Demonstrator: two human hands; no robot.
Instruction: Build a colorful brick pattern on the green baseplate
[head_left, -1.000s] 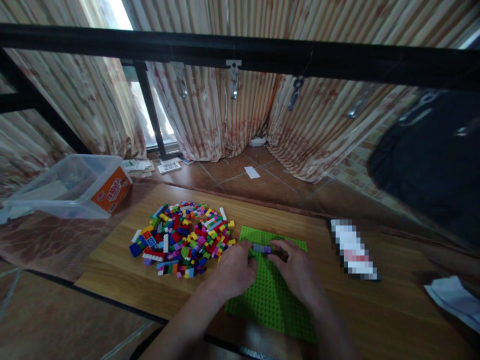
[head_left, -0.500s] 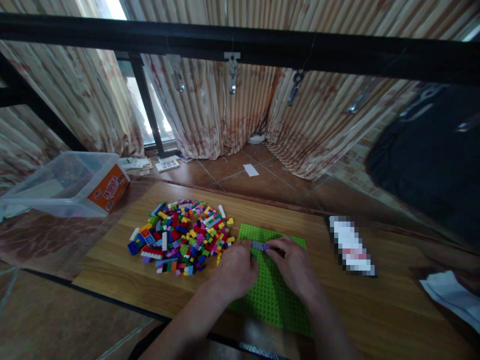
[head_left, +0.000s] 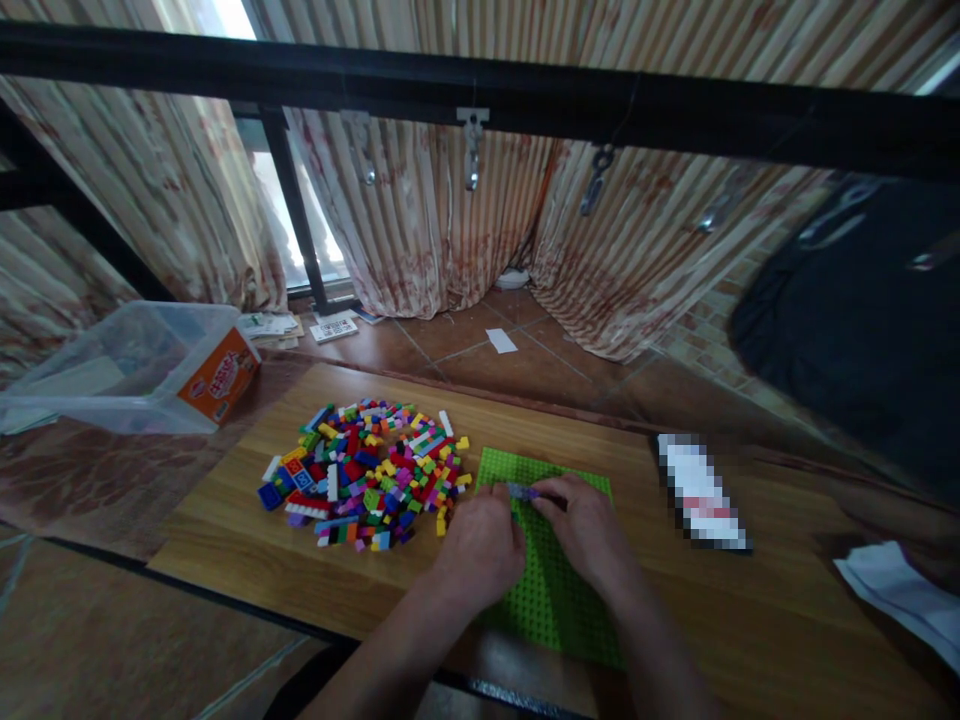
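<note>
A green studded baseplate (head_left: 555, 610) lies on the wooden table under both hands. Near its far edge is a small greyish-purple toy brick piece (head_left: 519, 492), partly covered by fingers. My right hand (head_left: 585, 525) pinches the purple right end of this piece between thumb and fingertips. From the left, my left hand (head_left: 484, 545) is closed at the other end, its fingers curled and largely hiding what they touch. Left of the plate spreads a loose pile of multicoloured toy bricks (head_left: 367, 475).
A clear plastic box (head_left: 135, 415) with an orange label stands at the far left. On the right lie a blurred-out flat object (head_left: 701, 492) and folded white paper (head_left: 904, 590). A dark bar (head_left: 540, 95) with hanging metal clips crosses above the table.
My left hand has shifted slightly right and covers more of the brick piece. The right hand stays pinched at its end. The view has moved very slightly.
</note>
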